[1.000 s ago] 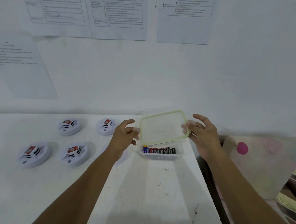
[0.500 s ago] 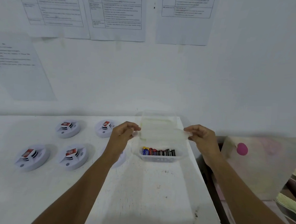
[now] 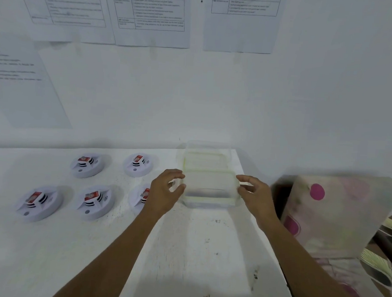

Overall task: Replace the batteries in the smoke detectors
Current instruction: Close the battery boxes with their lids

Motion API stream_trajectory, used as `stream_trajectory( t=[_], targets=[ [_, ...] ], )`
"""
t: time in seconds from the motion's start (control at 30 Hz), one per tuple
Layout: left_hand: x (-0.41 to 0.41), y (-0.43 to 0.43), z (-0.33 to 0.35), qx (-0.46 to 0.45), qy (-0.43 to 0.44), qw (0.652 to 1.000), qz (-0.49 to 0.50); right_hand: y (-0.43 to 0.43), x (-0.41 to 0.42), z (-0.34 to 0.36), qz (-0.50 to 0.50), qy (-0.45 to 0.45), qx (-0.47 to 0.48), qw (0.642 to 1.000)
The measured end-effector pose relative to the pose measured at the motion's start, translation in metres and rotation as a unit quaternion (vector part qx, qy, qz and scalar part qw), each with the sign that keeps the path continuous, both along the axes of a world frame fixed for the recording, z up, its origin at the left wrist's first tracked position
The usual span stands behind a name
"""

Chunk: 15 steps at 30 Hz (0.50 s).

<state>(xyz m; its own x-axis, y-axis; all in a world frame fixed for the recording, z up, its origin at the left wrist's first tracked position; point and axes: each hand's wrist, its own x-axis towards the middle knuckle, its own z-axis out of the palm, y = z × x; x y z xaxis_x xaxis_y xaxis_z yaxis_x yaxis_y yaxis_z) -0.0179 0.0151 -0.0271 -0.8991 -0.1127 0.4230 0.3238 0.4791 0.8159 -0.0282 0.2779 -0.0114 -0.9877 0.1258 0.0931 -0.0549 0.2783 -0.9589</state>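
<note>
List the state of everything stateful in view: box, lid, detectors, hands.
battery box: on the table, covered by the lid; contents blurred.
lid: lying on the battery box; latched or not, cannot tell.
smoke detectors: five, flat on the table, a red-labelled battery showing in each; one half hidden behind the left hand.
left hand: pinches the lid's left edge.
right hand: pinches the lid's right edge.
</note>
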Motion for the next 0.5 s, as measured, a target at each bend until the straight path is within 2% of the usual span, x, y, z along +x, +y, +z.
stream_trajectory(
  t=[0.17,0.33,0.5],
  targets=[
    [0.004,0.001,-0.005,-0.003,-0.015,1.000,0.005,0.003,0.005,-0.004,-0.010,0.022,0.047,0.999],
    [0.005,0.003,-0.008,-0.106,0.019,0.994,0.013,0.003,0.004,-0.011,0.021,0.079,0.176,0.981],
    [0.017,0.003,-0.015,-0.183,-0.027,0.982,-0.044,0.009,0.012,-0.008,0.113,0.089,0.260,0.955]
  ],
)
